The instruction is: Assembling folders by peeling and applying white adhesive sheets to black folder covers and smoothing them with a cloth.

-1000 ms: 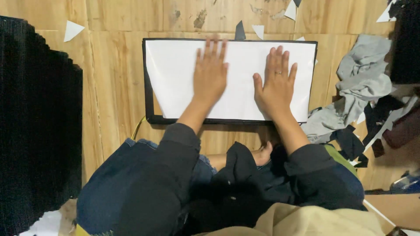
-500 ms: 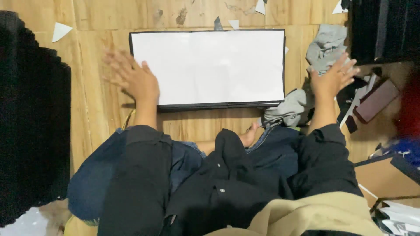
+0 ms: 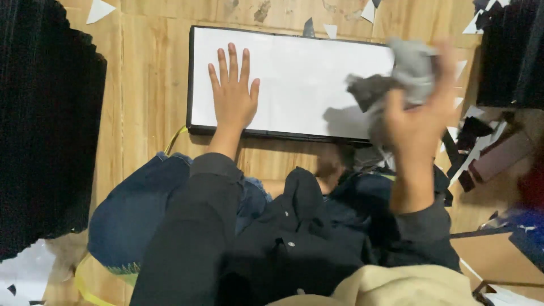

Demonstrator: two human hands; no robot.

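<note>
- White sheet [image 3: 306, 79] lies flat on a wood floor [image 3: 147, 85], set in a thin black frame; long edge runs side to side, just beyond the knees.
- Left hand [image 3: 232, 96]: palm down on the left part of the sheet, fingers [image 3: 231, 59] spread wide and pointing away from the body. It holds nothing. Heel of the hand sits at the near black edge.
- Right hand [image 3: 416, 122]: raised above the right end of the sheet, fingers closed around a crumpled grey cloth [image 3: 399, 76]. Cloth bunches above and left of the hand and casts a shadow on the sheet below. It looks clear of the sheet, though motion blur makes the gap hard to judge.
- Both forearms in dark sleeves; left sleeve [image 3: 198, 226] runs straight down from the wrist.
- Person sits on the floor: blue jeans [image 3: 130, 215] at lower left, dark jacket [image 3: 294, 243] in the lap.
- Black ribbed slab [image 3: 45, 124] lies along the left, well apart from the sheet.
- Black block [image 3: 510, 51] at upper right, beyond the sheet's right end.
- Small white paper scraps [image 3: 99, 10] scattered on the floor along the far side, and dark offcuts [image 3: 473, 127] near the right hand.
- Yellow cord [image 3: 175, 139] shows between the sheet's near left corner and the left knee.
</note>
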